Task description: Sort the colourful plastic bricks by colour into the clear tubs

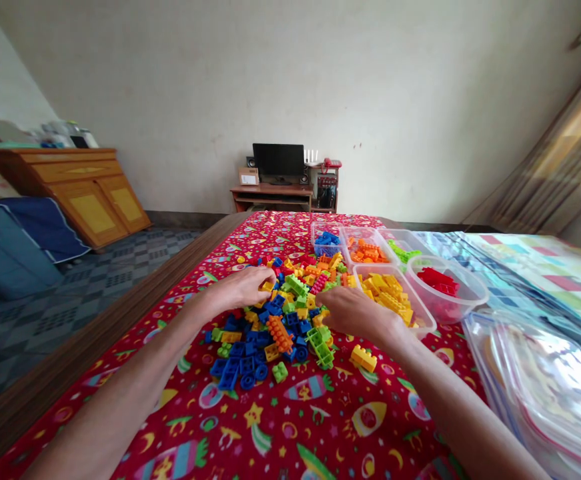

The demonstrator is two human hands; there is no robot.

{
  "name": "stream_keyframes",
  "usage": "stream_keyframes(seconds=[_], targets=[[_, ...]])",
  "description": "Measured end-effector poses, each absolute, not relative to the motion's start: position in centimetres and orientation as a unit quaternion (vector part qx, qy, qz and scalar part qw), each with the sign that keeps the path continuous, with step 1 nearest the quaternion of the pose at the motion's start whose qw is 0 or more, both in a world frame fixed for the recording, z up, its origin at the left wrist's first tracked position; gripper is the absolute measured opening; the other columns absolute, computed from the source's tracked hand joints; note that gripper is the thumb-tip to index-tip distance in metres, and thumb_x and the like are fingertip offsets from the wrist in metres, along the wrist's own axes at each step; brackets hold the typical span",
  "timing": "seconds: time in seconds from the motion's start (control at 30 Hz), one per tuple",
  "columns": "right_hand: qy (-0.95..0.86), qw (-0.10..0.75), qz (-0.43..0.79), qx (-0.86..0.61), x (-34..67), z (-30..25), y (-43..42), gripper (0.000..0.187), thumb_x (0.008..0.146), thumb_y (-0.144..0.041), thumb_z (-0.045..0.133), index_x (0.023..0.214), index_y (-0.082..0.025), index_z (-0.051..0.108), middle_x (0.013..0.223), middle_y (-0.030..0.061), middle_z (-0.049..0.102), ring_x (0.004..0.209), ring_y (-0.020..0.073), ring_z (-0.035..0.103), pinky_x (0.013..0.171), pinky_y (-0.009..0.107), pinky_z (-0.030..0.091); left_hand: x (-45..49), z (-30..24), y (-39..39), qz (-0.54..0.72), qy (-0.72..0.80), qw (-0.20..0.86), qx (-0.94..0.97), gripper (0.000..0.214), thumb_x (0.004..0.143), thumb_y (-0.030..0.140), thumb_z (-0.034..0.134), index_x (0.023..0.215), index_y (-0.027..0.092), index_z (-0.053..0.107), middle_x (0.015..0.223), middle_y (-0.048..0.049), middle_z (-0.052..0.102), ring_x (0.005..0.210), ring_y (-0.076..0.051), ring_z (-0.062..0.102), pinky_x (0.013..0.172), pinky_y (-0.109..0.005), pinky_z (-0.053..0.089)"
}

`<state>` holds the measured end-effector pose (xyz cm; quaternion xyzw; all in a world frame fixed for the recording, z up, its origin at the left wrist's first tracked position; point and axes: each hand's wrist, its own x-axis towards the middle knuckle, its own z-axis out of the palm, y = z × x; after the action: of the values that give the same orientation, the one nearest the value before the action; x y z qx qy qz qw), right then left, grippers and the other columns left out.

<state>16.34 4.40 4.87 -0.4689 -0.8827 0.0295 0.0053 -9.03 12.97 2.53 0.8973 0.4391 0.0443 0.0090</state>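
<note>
A mixed heap of toy building bricks [280,330] in blue, yellow, orange, green and red lies on the red patterned cloth. My left hand [247,287] reaches into its left side, with thumb and fingers closed around a yellow brick [267,287]. At the heap's right side is my right hand [350,311], its fingers curled down among the pieces. Whatever those fingers hold is hidden behind the hand. Below the right wrist, a yellow brick [363,359] lies apart from the heap.
Clear containers hold sorted blue [328,241], orange [366,251], light green [403,252] and yellow bricks [388,297]. A round tub [470,297] holds red ones. Stacked clear lids [545,387] lie at the right. Beyond the cloth stand a desk and monitor [279,161].
</note>
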Motion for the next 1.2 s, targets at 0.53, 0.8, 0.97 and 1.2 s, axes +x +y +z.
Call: stream_keyframes(seconds=[0.53,0.8,0.97,1.2], targets=[[-0.872,0.049,0.002,-0.487,16.1,3.8,5.0,0.027,0.084,-0.011,0.050,0.107,-0.012,0.062,0.106,0.0135,0.064,0.102,0.0198,0.058,0.088,0.029,0.044,-6.9,2.0,11.9,0.074,0.369,0.050,0.925,0.024,0.084,0.021,0.056,0.106,0.019,0.065,0.098,-0.0047,0.065,0.091,-0.017,0.061,0.082,-0.024,0.045],[-0.898,0.000,0.068,-0.435,15.5,3.2,4.9,0.026,0.087,-0.017,0.049,0.110,-0.010,0.061,0.109,0.0136,0.064,0.103,0.0211,0.059,0.089,0.030,0.044,-6.7,0.6,12.2,0.063,0.372,0.031,0.925,0.024,0.082,0.016,0.056,0.103,0.023,0.066,0.095,-0.0034,0.060,0.087,-0.016,0.060,0.078,-0.023,0.044],[-0.905,-0.003,0.056,-0.422,15.0,2.9,4.7,0.028,0.086,-0.009,0.045,0.108,-0.007,0.062,0.107,0.0157,0.065,0.103,0.0206,0.058,0.090,0.029,0.043,-6.5,0.9,12.2,0.087,0.367,0.035,0.926,0.015,0.079,0.021,0.061,0.093,0.018,0.064,0.089,-0.0034,0.058,0.083,-0.017,0.059,0.075,-0.025,0.045],[-0.894,0.089,0.041,-0.438,15.5,1.9,5.7,0.021,0.084,-0.014,0.050,0.099,-0.011,0.065,0.096,0.0120,0.066,0.092,0.0180,0.059,0.082,0.028,0.044,-6.5,2.6,12.0,0.113,0.409,0.058,0.904,0.013,0.077,0.026,0.062,0.087,0.018,0.064,0.087,-0.0018,0.062,0.084,-0.017,0.060,0.078,-0.026,0.045]])
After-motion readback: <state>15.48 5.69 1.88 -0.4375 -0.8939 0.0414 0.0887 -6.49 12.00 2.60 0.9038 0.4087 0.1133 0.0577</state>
